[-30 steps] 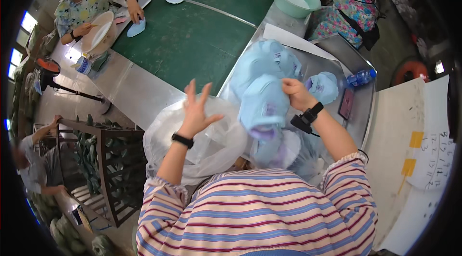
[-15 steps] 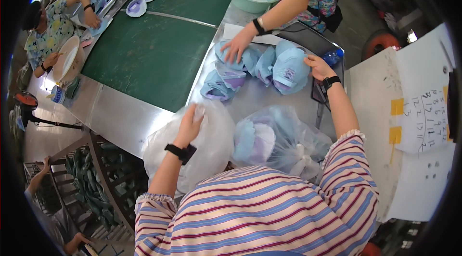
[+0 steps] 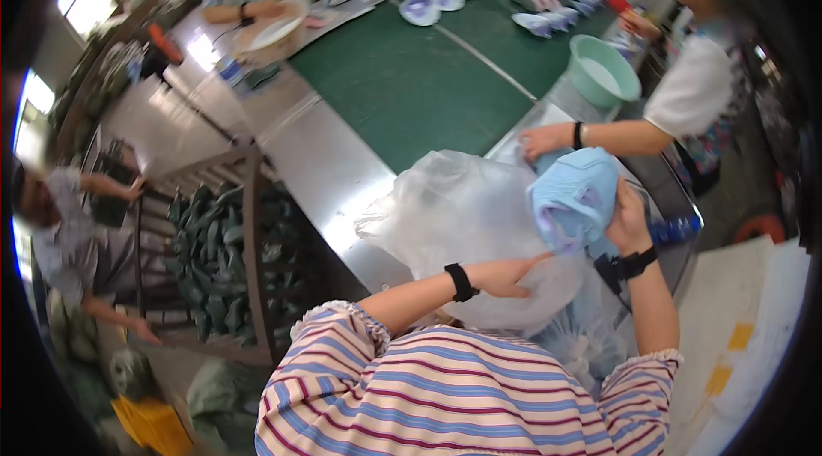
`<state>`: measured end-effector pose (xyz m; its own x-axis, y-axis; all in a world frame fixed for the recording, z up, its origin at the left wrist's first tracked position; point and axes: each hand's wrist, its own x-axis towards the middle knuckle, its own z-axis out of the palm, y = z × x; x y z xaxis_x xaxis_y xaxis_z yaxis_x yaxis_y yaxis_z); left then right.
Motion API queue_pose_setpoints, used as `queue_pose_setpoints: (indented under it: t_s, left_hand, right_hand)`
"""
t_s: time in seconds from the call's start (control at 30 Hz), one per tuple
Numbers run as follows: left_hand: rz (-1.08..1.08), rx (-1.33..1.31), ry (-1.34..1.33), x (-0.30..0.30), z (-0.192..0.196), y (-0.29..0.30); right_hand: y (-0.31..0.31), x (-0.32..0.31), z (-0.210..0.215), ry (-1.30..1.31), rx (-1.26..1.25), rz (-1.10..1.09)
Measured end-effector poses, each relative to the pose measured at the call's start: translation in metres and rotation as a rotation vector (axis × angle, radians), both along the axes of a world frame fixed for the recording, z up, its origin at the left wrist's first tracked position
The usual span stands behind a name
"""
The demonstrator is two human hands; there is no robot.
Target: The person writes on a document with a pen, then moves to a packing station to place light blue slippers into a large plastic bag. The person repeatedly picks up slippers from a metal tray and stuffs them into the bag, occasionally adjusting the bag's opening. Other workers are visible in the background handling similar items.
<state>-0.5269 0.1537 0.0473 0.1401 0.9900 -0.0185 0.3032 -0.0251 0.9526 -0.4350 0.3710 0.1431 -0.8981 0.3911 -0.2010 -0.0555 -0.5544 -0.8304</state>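
My right hand grips a stack of light-blue shoe uppers with purple linings, held up over the right part of the steel table. A clear plastic bag bulges in front of me. My left hand is at the bag's edge, its thumb and fingers on the film just below the uppers. Some of those fingers are hidden by the plastic. A second, tied clear bag lies under my hands, mostly covered. Beyond the uppers, a co-worker's hand touches more light-blue pieces.
The green conveyor belt carries shoe uppers at its far end. A green basin stands at the right, near a blue-capped bottle. To the left, a person holds a rack of dark green shoe parts. A white board sits at right.
My right hand has lifted light-blue uppers off the table and brought them nearer the bag. My left hand has moved from the bag's top to its right edge. The view has swung left.
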Motion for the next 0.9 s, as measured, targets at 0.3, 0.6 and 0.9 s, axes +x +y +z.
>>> queue_pose_setpoints:
  t_s: [0.3,0.6,0.9]
  left_hand:
    - [0.399,0.064,-1.487,-0.116,-0.014,-0.116]
    - [0.831,0.143,-0.958,-0.164,-0.017,-0.124]
    - [1.228,0.466,-0.723,-0.399,0.018,-0.101]
  right_hand:
    - [-0.078,-0.087,-0.091,-0.263,-0.010,0.337]
    - [-0.111,-0.072,-0.101,-0.494,0.959,1.490]
    - [-0.123,-0.087,-0.039,-0.243,1.323,0.894]
